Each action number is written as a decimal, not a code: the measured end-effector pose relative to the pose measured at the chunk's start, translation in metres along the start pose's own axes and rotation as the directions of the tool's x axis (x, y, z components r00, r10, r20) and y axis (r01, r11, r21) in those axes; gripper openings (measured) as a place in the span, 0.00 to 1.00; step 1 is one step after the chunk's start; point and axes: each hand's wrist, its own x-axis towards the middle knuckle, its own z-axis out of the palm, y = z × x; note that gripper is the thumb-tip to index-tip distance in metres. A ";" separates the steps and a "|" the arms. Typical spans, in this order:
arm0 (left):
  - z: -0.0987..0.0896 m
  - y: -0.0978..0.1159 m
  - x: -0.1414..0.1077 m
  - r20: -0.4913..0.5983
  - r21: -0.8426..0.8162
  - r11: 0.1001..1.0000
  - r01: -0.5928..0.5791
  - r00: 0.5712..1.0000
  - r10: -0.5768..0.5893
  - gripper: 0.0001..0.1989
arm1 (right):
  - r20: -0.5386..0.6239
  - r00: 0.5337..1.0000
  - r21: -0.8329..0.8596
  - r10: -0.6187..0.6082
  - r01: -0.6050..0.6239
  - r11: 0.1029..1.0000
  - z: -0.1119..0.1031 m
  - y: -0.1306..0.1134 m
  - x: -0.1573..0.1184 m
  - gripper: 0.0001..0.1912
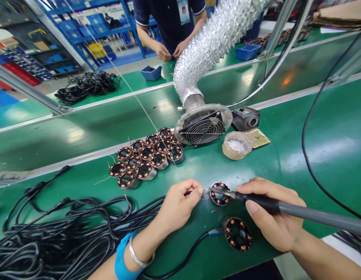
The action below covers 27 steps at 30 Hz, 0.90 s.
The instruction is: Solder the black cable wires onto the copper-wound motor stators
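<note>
My right hand grips a soldering iron, its tip over the near-left rim of a copper-wound motor stator. Just left of that stator, my left hand is closed in a pinch on the end of a black cable; thin wires stick out past the fingertips toward the iron's tip. Whether the tip touches the wires I cannot tell. Closer to me lies a second stator, joined by coloured leads to another black cable.
Several stators stand grouped under a fume extractor with a silver duct. Beside it are a round tub of shiny shavings and a soldering iron stand. Coiled black cables cover the left. A co-worker's hands are across the bench.
</note>
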 end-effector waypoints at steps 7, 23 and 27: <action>-0.001 0.001 -0.001 0.005 -0.001 1.000 0.005 1.000 -0.005 0.11 | 0.005 1.000 0.018 -0.030 0.030 0.999 0.005 -0.005 0.002 0.10; -0.001 0.003 -0.001 0.011 0.041 0.999 0.003 1.000 -0.003 0.11 | 0.044 0.996 -0.060 -0.084 0.086 0.994 0.007 -0.011 0.000 0.13; 0.000 0.002 -0.001 0.014 0.033 0.999 -0.001 1.000 0.001 0.11 | 0.097 0.979 -0.056 -0.181 0.187 0.981 0.007 -0.010 -0.003 0.15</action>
